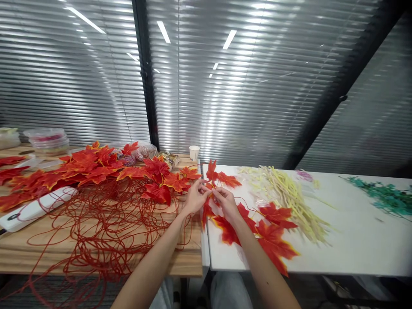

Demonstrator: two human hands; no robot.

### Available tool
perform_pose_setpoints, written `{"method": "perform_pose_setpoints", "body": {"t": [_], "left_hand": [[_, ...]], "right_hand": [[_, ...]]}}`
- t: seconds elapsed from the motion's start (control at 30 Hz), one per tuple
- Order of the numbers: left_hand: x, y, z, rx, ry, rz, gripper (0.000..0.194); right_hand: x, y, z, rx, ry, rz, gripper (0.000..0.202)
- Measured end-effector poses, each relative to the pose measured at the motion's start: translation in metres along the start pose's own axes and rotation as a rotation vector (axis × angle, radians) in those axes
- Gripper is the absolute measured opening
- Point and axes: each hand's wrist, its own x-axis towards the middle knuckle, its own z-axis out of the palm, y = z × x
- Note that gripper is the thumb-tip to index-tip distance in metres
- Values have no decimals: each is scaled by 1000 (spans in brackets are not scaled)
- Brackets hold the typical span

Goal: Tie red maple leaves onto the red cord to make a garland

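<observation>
My left hand and my right hand meet over the seam between two tables, fingertips pinched together. Between them they grip the stem part of a red artificial maple leaf; the exact spot is small and partly covered by the fingers. More red-orange maple leaves lie under and beside my right forearm on the white table, with a thin red cord among them. To the left of my left hand spreads a big pile of maple leaves, and in front of it a loose tangle of red cord.
A white power strip lies under some cord on the wooden table. Behind are stacked plastic tubs and a paper cup. The white table bears pale yellow strands and green foliage. Blinds stand behind.
</observation>
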Motion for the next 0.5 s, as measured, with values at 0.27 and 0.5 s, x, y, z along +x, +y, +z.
{"method": "perform_pose_setpoints", "body": {"t": [0.27,0.5], "left_hand": [[-1,12,-3,-173,-29,-145,30],[2,16,-7,-245,-49,-419,36]], "right_hand": [[7,0,-11,57,51,-32,19],[10,0,-15,-91,308,-190,26]]}}
